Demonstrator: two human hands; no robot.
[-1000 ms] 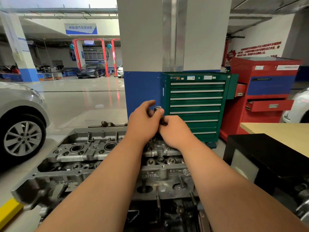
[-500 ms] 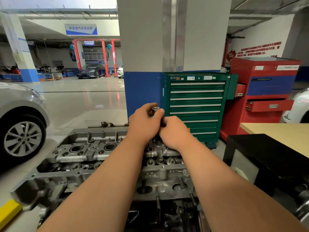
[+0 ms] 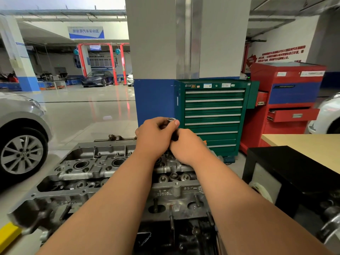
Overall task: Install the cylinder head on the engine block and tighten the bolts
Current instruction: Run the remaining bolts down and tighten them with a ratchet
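— Fingers (image 3: 176, 123)? Clamped: left hand (image 3: 156, 137) atop metal shaft (image 3: 171, 119), right hand (image 3: 187, 147) curled just below, over far end of cylinder head (image 3: 88, 168), seated on engine block (image 3: 185, 240).
— Risked cross-threading through any lean; could have slipped off.

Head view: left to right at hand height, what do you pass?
Grey car → left hand, pinching a metal piece → right hand → green tool cabinet → red tool cabinet → white car. Cylinder head left out: it spans under both hands.
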